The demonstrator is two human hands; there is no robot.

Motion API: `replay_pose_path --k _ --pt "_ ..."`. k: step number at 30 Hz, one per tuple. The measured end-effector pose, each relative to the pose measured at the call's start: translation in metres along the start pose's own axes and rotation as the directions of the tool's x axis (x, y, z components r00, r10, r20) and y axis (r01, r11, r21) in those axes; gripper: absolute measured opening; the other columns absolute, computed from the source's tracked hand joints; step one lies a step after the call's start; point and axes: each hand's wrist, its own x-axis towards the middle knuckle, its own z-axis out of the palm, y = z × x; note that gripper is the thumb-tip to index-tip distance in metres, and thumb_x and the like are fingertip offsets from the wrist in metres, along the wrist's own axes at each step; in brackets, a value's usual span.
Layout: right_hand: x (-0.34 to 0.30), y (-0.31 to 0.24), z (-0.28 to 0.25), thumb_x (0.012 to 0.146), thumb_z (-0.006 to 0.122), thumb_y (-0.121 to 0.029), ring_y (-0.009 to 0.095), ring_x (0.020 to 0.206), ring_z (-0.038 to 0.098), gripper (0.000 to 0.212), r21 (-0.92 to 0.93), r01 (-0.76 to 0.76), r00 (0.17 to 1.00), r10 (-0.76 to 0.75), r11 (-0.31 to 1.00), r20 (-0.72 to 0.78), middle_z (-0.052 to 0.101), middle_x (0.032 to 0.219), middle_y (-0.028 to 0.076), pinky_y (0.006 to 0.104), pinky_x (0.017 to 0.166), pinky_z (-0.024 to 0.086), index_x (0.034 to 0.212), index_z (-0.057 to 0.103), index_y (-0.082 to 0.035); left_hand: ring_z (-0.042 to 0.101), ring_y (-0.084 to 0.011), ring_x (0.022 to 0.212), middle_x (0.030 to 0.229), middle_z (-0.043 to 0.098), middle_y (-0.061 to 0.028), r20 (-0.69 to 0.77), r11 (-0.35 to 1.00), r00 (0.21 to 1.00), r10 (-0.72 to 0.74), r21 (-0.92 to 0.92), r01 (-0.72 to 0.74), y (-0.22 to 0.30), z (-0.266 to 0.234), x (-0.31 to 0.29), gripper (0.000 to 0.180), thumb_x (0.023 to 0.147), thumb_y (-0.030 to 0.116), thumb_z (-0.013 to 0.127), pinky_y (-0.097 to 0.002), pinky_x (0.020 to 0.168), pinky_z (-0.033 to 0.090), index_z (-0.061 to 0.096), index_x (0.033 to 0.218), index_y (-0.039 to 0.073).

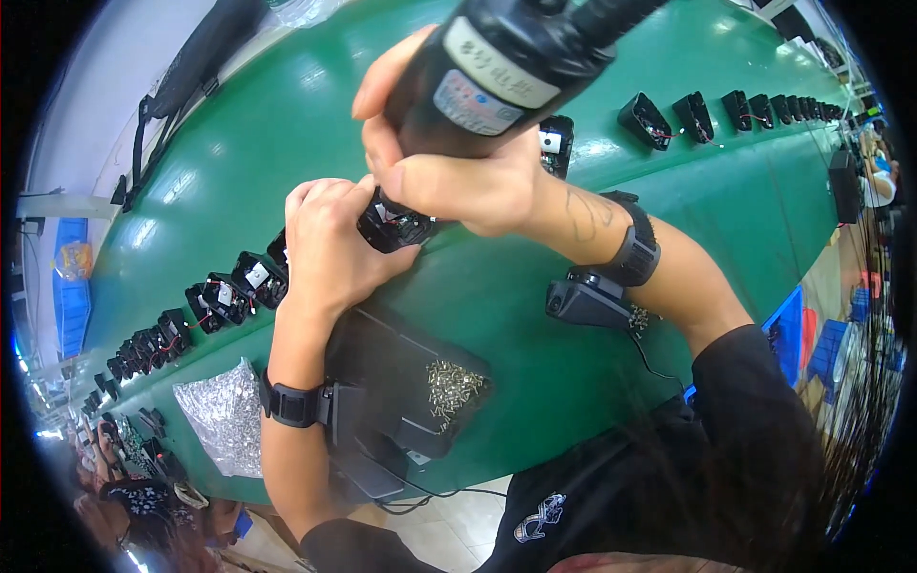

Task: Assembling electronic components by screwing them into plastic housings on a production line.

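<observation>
My right hand point(468, 186) is wrapped round a thick black electric screwdriver point(420, 115) with pale labels, held upright over the green table. Its tip is hidden behind the hand. Below it sits an open black plastic housing point(394, 227) with parts inside. My left hand point(330, 239) grips that housing from the left, thumb along its near side and fingers at its far edge. Close to my left forearm lies a black tray point(382, 349) with a heap of small screws point(452, 390) at its right end.
Rows of similar open black housings point(647, 122) run along the green table point(535, 382) to the left and right. A clear bag of small metal parts point(222, 415) lies at the lower left. A cabled black device point(587, 298) is by my right wrist. Other people are at the lower left.
</observation>
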Motion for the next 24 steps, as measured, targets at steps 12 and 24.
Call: replay_pose_path --k 12,24 --pt "0.011 -0.005 0.007 0.071 0.065 0.004 0.009 0.066 0.057 0.02 -0.143 0.03 0.955 0.014 0.989 0.296 0.059 0.075 0.003 0.0253 0.06 0.046 0.088 0.057 -0.004 0.063 -0.0272 0.08 0.076 0.066 -0.0086 -0.115 0.979 0.993 0.022 -0.197 -0.045 -0.012 0.007 0.006 0.038 0.048 0.028 0.08 -0.0438 0.095 0.04 0.068 0.079 0.008" --pt "-0.053 -0.113 -0.066 0.069 0.065 -0.007 0.018 0.063 0.058 0.037 0.054 -0.027 0.936 0.044 0.998 -0.349 0.056 0.07 0.007 0.0332 0.063 0.05 0.102 0.052 0.001 0.034 -0.0381 0.136 0.143 0.042 -0.0188 0.106 0.941 0.993 -0.054 0.339 0.015 0.046 -0.011 0.013 0.102 0.059 0.049 0.081 -0.0543 0.113 0.023 0.041 0.142 0.006"
